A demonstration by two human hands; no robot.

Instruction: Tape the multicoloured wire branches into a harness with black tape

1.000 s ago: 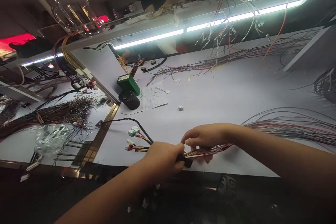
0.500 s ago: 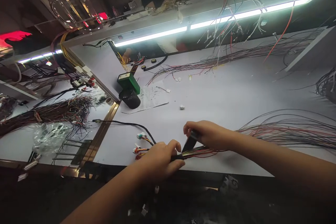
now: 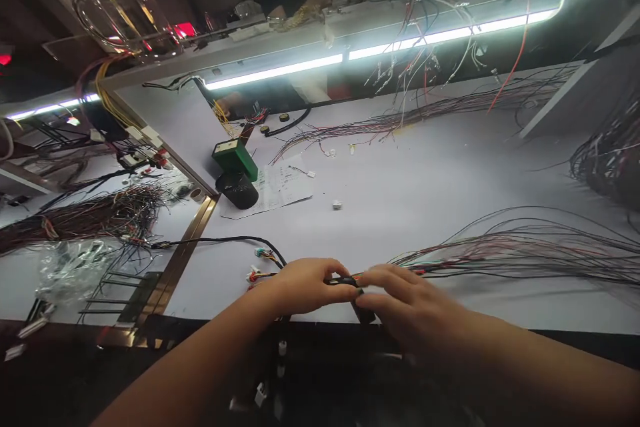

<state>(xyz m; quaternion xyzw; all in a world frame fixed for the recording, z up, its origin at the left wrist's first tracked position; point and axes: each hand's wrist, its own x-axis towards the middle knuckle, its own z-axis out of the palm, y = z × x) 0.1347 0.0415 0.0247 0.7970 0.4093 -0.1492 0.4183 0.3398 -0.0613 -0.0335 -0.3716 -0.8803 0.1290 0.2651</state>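
My left hand (image 3: 315,285) is closed round a wire bundle (image 3: 345,280) whose gripped part is wrapped in black. Just to its right, my right hand (image 3: 407,300), slightly blurred, has its fingertips at the bundle and on black tape (image 3: 365,312) that hangs below the wires. Part of the tape is hidden behind the fingers. Loose coloured wires (image 3: 480,253) fan out to the right from the bundle. Left of my left hand, short branches end in a teal and white connector (image 3: 259,252) and a red and white connector (image 3: 254,274). A black sleeved cable (image 3: 235,238) runs off leftward.
A green box (image 3: 235,159) and a black cylinder (image 3: 238,191) stand by a printed sheet (image 3: 285,187). One small white connector (image 3: 337,205) lies mid-table. To the left are a metal edge strip (image 3: 187,247), a plastic bag (image 3: 75,273) and a wire heap (image 3: 115,210).
My right hand has come down from above the bundle to its near side, bringing the black tape over and below the wires. My left hand still grips the bundle.
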